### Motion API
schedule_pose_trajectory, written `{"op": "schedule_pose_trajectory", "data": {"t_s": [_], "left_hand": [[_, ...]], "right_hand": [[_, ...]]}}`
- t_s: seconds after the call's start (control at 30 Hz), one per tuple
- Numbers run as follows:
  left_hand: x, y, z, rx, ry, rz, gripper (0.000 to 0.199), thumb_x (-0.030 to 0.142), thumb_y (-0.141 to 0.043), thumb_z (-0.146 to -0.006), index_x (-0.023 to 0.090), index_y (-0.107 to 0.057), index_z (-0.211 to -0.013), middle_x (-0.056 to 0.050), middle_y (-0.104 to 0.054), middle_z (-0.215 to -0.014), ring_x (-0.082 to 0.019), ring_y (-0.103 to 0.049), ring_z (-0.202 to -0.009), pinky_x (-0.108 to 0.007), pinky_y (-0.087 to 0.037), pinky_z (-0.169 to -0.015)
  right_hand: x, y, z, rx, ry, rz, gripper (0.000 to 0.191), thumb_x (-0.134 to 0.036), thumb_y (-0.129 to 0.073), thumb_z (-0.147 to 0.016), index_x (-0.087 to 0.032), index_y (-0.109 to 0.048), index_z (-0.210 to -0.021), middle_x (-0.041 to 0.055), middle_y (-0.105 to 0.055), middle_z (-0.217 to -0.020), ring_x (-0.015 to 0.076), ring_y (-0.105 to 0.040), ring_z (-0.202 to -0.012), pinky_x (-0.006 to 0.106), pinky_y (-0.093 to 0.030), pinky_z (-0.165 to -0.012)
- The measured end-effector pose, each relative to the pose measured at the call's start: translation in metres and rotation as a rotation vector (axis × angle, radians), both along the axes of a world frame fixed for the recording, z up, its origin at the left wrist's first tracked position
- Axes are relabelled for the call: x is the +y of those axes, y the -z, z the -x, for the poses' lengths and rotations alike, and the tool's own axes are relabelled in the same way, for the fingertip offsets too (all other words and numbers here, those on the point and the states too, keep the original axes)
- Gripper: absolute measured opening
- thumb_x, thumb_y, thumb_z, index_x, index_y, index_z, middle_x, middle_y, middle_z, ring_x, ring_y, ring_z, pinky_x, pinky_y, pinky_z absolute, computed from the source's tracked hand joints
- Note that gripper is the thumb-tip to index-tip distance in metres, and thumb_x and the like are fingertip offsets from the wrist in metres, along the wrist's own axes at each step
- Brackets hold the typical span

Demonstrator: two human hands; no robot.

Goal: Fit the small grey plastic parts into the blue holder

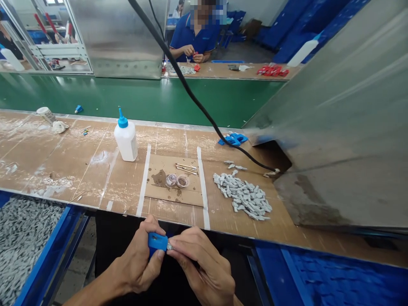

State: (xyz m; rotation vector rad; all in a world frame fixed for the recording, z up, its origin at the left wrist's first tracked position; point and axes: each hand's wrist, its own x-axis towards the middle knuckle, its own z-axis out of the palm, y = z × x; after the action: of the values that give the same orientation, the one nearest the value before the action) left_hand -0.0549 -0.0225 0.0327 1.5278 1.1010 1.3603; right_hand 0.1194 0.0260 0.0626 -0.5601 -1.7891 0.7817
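At the near edge of the workbench (79, 170), both hands pinch a blue plastic part (157, 242)

Just below the bench edge, the left hand (135, 259) holds the blue plastic part between thumb and curled fingers. The right hand (204, 265) meets it from the other side, thumb and forefinger closed on a small metal tip (169, 246) at the end of the part. The two hands sit close together over dark clothing.

Ahead on the bench, a cardboard sheet (188, 193) is taped down, with two coils of fine wire (177, 180) and a few thin metal pins (186, 168) lying on it. Just right of it lies a loose pile of small gray pieces (242, 195), and a bin of similar gray pieces (22, 238) sits below the bench at left. A white squeeze bottle with a blue nozzle (126, 138) stands upright left of the cardboard. Some blue pieces (233, 139) lie farther back, near a black cable (191, 97). Beyond a green panel (127, 100), a co-worker in a blue polo shirt (194, 38) works at another bench, hands together.
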Motion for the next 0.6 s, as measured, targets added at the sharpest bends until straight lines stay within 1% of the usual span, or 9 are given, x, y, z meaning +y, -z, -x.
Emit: {"op": "schedule_pose_trajectory", "data": {"t_s": [0.17,0.3,0.4,0.47,0.5,0.57,0.6], "left_hand": [[-0.001,0.004,-0.001,0.005,0.037,0.048,0.022,0.029,-0.052,-0.099,0.024,-0.055,-0.121,-0.007,-0.053,-0.096,-0.025,-0.050,-0.089,-0.040,-0.042,-0.081],[-0.001,0.007,0.000,0.020,-0.021,0.028,0.021,0.029,-0.051,-0.100,0.028,-0.055,-0.121,-0.004,-0.053,-0.095,-0.023,-0.049,-0.088,-0.038,-0.042,-0.082],[0.003,0.007,0.003,0.080,0.002,0.085,0.024,0.027,-0.054,-0.099,0.029,-0.057,-0.123,-0.006,-0.057,-0.098,-0.024,-0.053,-0.091,-0.039,-0.043,-0.086],[0.006,0.006,0.002,0.087,0.009,0.129,0.030,0.028,-0.058,-0.097,0.030,-0.060,-0.126,-0.009,-0.061,-0.108,-0.026,-0.057,-0.094,-0.040,-0.044,-0.087],[0.007,0.005,-0.001,0.049,-0.001,0.135,0.035,0.031,-0.060,-0.096,0.031,-0.059,-0.131,-0.010,-0.062,-0.113,-0.026,-0.058,-0.092,-0.040,-0.045,-0.086],[0.009,0.005,-0.009,-0.111,-0.034,0.141,0.053,0.047,-0.065,-0.091,0.033,-0.053,-0.141,-0.011,-0.064,-0.116,-0.025,-0.058,-0.083,-0.040,-0.046,-0.078],[0.009,0.005,-0.014,-0.196,-0.032,0.168,0.061,0.056,-0.066,-0.087,0.034,-0.052,-0.143,-0.010,-0.065,-0.112,-0.025,-0.058,-0.078,-0.041,-0.047,-0.074]], "right_hand": [[-0.002,0.007,-0.001,-0.018,0.026,0.008,0.035,0.007,-0.069,-0.084,-0.016,-0.068,-0.112,0.0065,-0.072,-0.091,0.0184,-0.065,-0.082,0.033,-0.058,-0.069],[-0.002,0.015,0.000,0.002,0.011,0.018,0.035,0.008,-0.068,-0.084,-0.014,-0.068,-0.111,0.0076,-0.072,-0.092,0.0186,-0.065,-0.084,0.032,-0.057,-0.070],[0.005,0.015,-0.001,-0.005,0.001,0.048,0.031,0.005,-0.068,-0.087,-0.016,-0.069,-0.110,0.0060,-0.072,-0.090,0.0178,-0.066,-0.081,0.031,-0.058,-0.071],[0.014,0.006,-0.007,-0.026,-0.011,0.044,0.028,0.002,-0.067,-0.088,-0.017,-0.069,-0.108,0.0049,-0.072,-0.088,0.0174,-0.066,-0.079,0.031,-0.058,-0.070],[0.019,-0.001,-0.013,-0.041,-0.019,0.025,0.028,0.001,-0.067,-0.088,-0.018,-0.069,-0.108,0.0048,-0.072,-0.088,0.0175,-0.066,-0.078,0.031,-0.058,-0.070],[0.031,-0.019,-0.030,-0.080,-0.006,-0.029,0.027,-0.001,-0.067,-0.089,-0.020,-0.070,-0.107,0.0043,-0.073,-0.087,0.0182,-0.067,-0.077,0.031,-0.058,-0.069],[0.039,-0.029,-0.041,-0.093,0.048,-0.054,0.024,-0.004,-0.067,-0.089,-0.021,-0.071,-0.105,0.0039,-0.073,-0.086,0.0186,-0.067,-0.076,0.031,-0.057,-0.069]]}}
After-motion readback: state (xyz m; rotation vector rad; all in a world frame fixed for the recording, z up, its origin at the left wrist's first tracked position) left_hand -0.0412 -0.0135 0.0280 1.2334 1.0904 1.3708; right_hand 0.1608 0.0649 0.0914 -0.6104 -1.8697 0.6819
